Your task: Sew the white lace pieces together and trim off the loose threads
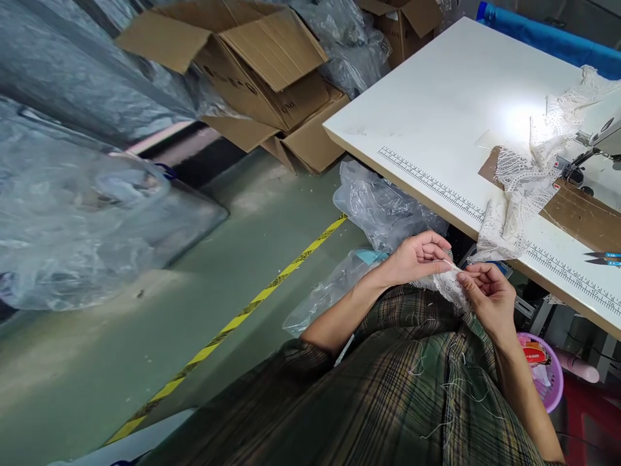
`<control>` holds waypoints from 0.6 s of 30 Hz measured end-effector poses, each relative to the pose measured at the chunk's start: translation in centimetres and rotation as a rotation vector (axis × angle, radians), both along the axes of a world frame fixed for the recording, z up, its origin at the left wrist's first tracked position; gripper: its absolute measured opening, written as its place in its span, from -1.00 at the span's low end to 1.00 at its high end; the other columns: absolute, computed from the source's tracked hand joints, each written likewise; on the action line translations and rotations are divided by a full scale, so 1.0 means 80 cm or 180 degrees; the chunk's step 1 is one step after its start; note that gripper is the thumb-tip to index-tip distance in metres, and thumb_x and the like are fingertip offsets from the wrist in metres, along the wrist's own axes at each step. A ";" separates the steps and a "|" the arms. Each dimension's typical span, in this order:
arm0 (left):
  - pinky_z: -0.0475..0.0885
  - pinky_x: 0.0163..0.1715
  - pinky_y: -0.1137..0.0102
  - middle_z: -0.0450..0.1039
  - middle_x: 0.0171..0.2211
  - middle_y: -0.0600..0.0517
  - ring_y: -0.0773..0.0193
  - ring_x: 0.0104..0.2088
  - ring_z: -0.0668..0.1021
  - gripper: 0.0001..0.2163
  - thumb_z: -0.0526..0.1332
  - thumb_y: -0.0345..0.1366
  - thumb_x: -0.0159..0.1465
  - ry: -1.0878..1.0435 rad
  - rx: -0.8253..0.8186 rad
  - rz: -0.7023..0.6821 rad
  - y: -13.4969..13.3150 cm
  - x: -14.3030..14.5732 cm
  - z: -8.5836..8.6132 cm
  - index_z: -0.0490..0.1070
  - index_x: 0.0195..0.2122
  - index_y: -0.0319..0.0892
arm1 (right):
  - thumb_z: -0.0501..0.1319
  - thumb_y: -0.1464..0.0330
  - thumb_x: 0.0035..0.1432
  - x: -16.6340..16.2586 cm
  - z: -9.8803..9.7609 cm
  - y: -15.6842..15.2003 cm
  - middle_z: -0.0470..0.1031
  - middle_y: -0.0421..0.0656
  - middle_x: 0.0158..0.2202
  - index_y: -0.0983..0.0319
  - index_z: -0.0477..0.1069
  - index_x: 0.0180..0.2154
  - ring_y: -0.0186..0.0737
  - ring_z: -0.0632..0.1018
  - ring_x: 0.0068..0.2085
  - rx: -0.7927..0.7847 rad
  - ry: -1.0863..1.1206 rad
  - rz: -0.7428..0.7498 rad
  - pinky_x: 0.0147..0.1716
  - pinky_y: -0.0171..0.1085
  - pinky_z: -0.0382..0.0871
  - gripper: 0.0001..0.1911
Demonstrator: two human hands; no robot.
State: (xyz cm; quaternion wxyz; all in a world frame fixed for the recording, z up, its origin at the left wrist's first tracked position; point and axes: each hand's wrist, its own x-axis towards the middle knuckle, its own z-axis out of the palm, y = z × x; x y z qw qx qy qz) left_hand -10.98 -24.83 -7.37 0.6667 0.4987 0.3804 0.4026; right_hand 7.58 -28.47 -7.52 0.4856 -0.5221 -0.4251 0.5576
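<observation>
Between my two hands a piece of white lace (450,288) is held just above my lap, by the table's front edge. My left hand (421,257) pinches its upper left edge between thumb and fingers. On the other side, my right hand (489,292) grips the lace with thumb and forefinger, the remaining fingers curled. A longer lace strip (526,178) lies over the table and hangs at its front edge, running back past the sewing machine (604,139). Whether it joins the piece in my hands I cannot tell.
The white table (436,110) has printed rulers and blue thread snips (604,259) near its front edge. Open cardboard boxes (272,71) and plastic-wrapped bundles (87,207) stand left. Yellow-black tape (233,323) crosses the floor. A pink basket (555,382) sits below, right.
</observation>
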 end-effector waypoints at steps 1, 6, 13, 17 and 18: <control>0.46 -0.30 0.48 0.60 -0.34 0.00 0.34 -0.33 0.63 -0.51 0.50 -0.07 0.06 0.0032 0.0018 0.0007 0.000 0.000 -0.001 0.36 -0.15 -0.24 | 0.50 0.10 -0.14 0.000 -0.001 0.000 0.56 -0.21 -0.47 0.19 0.46 -0.37 -0.32 0.54 -0.44 -0.0019 -0.0016 -0.0003 -0.42 -0.33 0.46 -0.60; 0.45 -0.28 0.46 0.59 -0.34 0.02 0.34 -0.32 0.61 -0.54 0.48 -0.09 0.08 0.0229 0.0192 0.0058 0.000 0.001 -0.004 0.36 -0.13 -0.22 | 0.48 0.07 -0.12 -0.001 -0.006 0.002 0.55 -0.21 -0.46 0.19 0.47 -0.35 -0.30 0.53 -0.43 -0.0008 -0.0074 0.0014 -0.42 -0.32 0.45 -0.59; 0.40 -0.28 0.46 0.53 -0.35 0.09 0.37 -0.34 0.56 -0.49 0.45 -0.15 0.13 0.0377 0.0262 -0.0420 -0.003 -0.011 -0.019 0.32 0.01 -0.20 | 0.44 0.06 -0.07 -0.002 -0.020 -0.001 0.54 -0.20 -0.44 0.18 0.48 -0.28 -0.30 0.52 -0.42 -0.0117 -0.0025 0.0245 -0.43 -0.32 0.41 -0.60; 0.38 -0.37 0.44 0.49 -0.39 0.10 0.35 -0.41 0.52 -0.39 0.47 -0.05 0.08 0.0443 -0.0342 -0.1096 -0.004 -0.037 -0.063 0.32 0.06 -0.23 | 0.41 -0.05 -0.17 -0.005 -0.060 0.007 0.57 -0.13 -0.37 0.21 0.49 -0.30 -0.23 0.54 -0.35 -0.0438 -0.0201 0.0127 -0.32 -0.22 0.47 -0.48; 0.37 -0.38 0.44 0.47 -0.41 0.11 0.36 -0.43 0.50 -0.39 0.47 -0.03 0.08 0.0502 -0.0357 -0.0932 -0.002 -0.043 -0.076 0.33 0.05 -0.24 | 0.40 -0.07 -0.20 -0.007 -0.072 0.012 0.58 -0.11 -0.36 0.21 0.48 -0.31 -0.19 0.55 -0.32 -0.0469 -0.0248 0.0077 -0.27 -0.17 0.48 -0.45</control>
